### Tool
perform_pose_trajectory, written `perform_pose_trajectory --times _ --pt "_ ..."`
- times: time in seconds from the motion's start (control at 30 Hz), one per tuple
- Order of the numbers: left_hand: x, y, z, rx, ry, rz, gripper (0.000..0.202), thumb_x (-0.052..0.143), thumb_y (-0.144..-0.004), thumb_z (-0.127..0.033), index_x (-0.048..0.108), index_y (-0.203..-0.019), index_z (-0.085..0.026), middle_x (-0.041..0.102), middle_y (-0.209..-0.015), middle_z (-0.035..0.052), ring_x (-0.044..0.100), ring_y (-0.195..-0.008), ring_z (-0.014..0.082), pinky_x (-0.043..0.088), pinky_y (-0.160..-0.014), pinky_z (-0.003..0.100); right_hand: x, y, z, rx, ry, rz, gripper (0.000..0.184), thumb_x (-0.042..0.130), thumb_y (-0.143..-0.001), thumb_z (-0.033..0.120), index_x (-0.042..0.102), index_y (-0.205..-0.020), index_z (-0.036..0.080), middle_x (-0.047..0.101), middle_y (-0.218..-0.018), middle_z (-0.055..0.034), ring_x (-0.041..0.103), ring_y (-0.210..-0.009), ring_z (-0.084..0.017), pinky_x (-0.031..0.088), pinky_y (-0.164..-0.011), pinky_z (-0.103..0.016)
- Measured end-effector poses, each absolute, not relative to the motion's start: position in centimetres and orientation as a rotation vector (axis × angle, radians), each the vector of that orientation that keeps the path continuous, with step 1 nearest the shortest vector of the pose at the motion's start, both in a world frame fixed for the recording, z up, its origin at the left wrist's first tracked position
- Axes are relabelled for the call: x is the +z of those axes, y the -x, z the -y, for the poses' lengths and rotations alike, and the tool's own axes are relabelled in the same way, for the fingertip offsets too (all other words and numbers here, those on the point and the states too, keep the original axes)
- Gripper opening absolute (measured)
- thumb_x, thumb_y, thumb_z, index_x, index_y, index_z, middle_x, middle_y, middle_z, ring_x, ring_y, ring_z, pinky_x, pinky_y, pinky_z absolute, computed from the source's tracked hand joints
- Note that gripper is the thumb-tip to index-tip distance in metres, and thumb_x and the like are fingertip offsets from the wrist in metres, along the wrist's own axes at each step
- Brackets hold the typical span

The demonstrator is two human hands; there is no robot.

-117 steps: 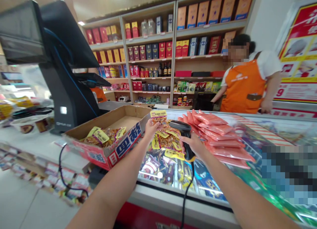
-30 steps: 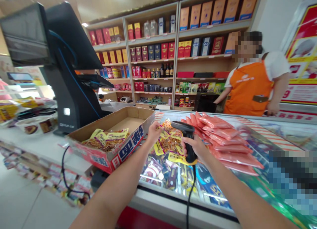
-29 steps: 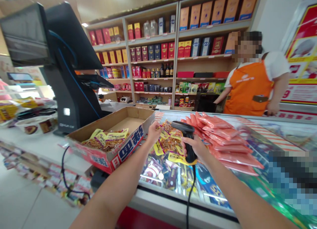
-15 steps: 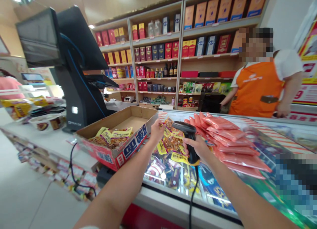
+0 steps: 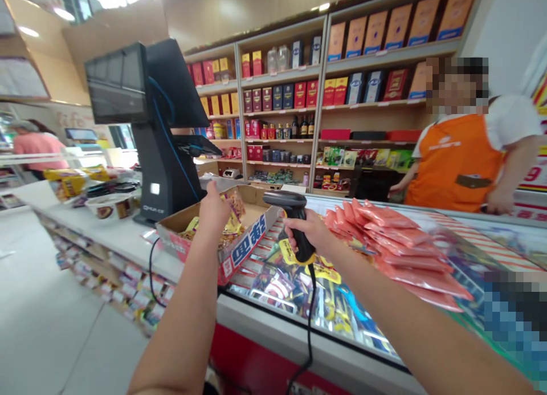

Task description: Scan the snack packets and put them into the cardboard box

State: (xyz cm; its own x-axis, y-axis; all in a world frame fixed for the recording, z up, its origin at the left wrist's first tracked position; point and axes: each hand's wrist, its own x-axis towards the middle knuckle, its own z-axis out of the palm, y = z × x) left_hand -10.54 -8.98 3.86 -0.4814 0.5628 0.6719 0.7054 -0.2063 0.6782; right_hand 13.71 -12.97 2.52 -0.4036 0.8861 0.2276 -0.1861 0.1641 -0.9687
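Note:
My right hand (image 5: 308,231) is wrapped round the grip of a black barcode scanner (image 5: 285,200), held above the glass counter with its cord hanging down. My left hand (image 5: 214,214) is over an open cardboard box (image 5: 255,235), closed on a snack packet (image 5: 236,208) that stands tilted beside the fingers. The back of the hand hides most of the grip. More brown snack packets with yellow labels lie in the box, partly behind my wrist. Under the scanner, yellow-labelled packets (image 5: 328,273) rest on the counter, partly covered by my right hand.
Orange-red packs (image 5: 405,241) are stacked on the glass counter (image 5: 273,305) at the right. Behind the box stands a black checkout terminal (image 5: 164,155). A person in an orange apron (image 5: 459,161) stands across the counter. Shelves (image 5: 282,107) of boxed goods line the back.
My left hand has moved left from the counter to above the box, carrying a snack packet. The scanner has moved left in my right hand. The view has turned slightly left.

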Motion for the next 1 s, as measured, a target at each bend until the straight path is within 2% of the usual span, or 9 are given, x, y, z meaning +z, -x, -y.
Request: perform_pose_trajectory --times 0.1,0.2,0.3,0.37,0.47,0.53,0.63,0.8,1.0 --pt "3.1 11.2 9.4 -1.56 1.44 2.06 0.059 0.064 -0.067 -0.003 0.053 -0.124 -0.011 0.045 -0.142 0.0305 0.042 -0.136 0.0457 0.034 -0.106 0.065 1.9 -13.4 13.1 1.411 0.718 1.517 0.026 0.073 -0.062 0.036 0.056 -0.073 0.019 0.056 -0.047 0.0056 0.05 -0.036 -0.011 0.045 -0.036 -0.024" --pt "2.8 9.5 9.4 -1.521 1.555 1.934 0.052 0.061 -0.069 -0.002 0.059 -0.12 -0.012 0.039 -0.149 0.0274 0.034 -0.141 0.0439 0.031 -0.11 0.064 1.0 -14.2 13.3 1.425 0.741 1.487 0.027 0.074 -0.061 0.037 0.055 -0.07 0.019 0.055 -0.046 0.0054 0.05 -0.036 -0.011 0.045 -0.036 -0.024" --pt "2.4 6.0 8.3 -1.532 1.891 1.664 0.04 0.058 -0.073 -0.002 0.066 -0.109 -0.017 0.059 -0.133 0.0177 0.053 -0.129 0.0326 0.04 -0.109 0.047 0.0 -15.8 13.2 1.404 0.782 1.442 0.028 0.075 -0.061 0.038 0.054 -0.068 0.019 0.055 -0.047 0.0053 0.05 -0.036 -0.011 0.044 -0.036 -0.024" --pt "1.5 3.2 6.9 -1.441 2.141 1.616 0.031 0.058 -0.076 -0.007 0.069 -0.102 -0.019 0.07 -0.112 0.0122 0.064 -0.11 0.0268 0.048 -0.099 0.038 -0.6 -17.2 13.0 1.367 0.81 1.406 0.029 0.075 -0.062 0.039 0.055 -0.067 0.019 0.054 -0.047 0.005 0.05 -0.037 -0.011 0.044 -0.036 -0.023" --pt "-0.9 -0.8 4.2 -1.131 2.44 1.761 0.009 0.066 -0.077 -0.02 0.071 -0.085 -0.019 0.073 -0.084 0.0082 0.068 -0.084 0.0233 0.051 -0.08 0.03 -1.6 -19.6 12.4 1.3 0.884 1.376 0.03 0.077 -0.061 0.038 0.054 -0.064 0.019 0.055 -0.048 0.0039 0.05 -0.036 -0.011 0.043 -0.035 -0.024" --pt "-2.9 -2.6 2.4 -0.902 2.559 1.852 0.014 0.072 -0.075 -0.032 0.069 -0.071 -0.019 0.07 -0.072 0.0066 0.067 -0.075 0.0222 0.049 -0.071 0.028 -2.5 -21.2 12.0 1.239 0.928 1.354 0.03 0.077 -0.061 0.038 0.054 -0.062 0.019 0.055 -0.047 0.0032 0.05 -0.035 -0.011 0.042 -0.035 -0.023" --pt "-5.7 -3.3 0.5 -0.699 2.661 1.894 0.028 0.076 -0.068 -0.046 0.067 -0.068 -0.02 0.068 -0.068 0.0044 0.065 -0.072 0.0211 0.044 -0.063 0.026 -3.7 -23.2 11.5 1.174 0.951 1.288 0.029 0.075 -0.064 0.039 0.054 -0.062 0.019 0.055 -0.046 0.0031 0.049 -0.034 -0.011 0.043 -0.036 -0.024" --pt "-7.6 -1.6 -0.7 -0.593 2.801 1.937 0.041 0.086 -0.051 -0.038 0.069 -0.083 -0.02 0.07 -0.077 0.0027 0.064 -0.073 0.0206 0.043 -0.061 0.025 -4.8 -24.7 11.4 1.117 1.011 1.311 0.028 0.073 -0.067 0.037 0.055 -0.055 0.019 0.055 -0.042 0.0002 0.05 -0.035 -0.012 0.042 -0.037 -0.025" --pt "-7.0 -0.2 -0.6 -1.055 3.177 2.075 0.031 0.084 -0.048 -0.031 0.068 -0.071 -0.017 0.063 -0.06 -0.0025 0.06 -0.062 0.0166 0.045 -0.06 0.025 -4.7 -24.0 11.9 1.238 1.017 1.295 0.03 0.074 -0.066 0.04 0.055 -0.055 0.02 0.053 -0.044 0.0012 0.048 -0.035 -0.011 0.042 -0.036 -0.025"
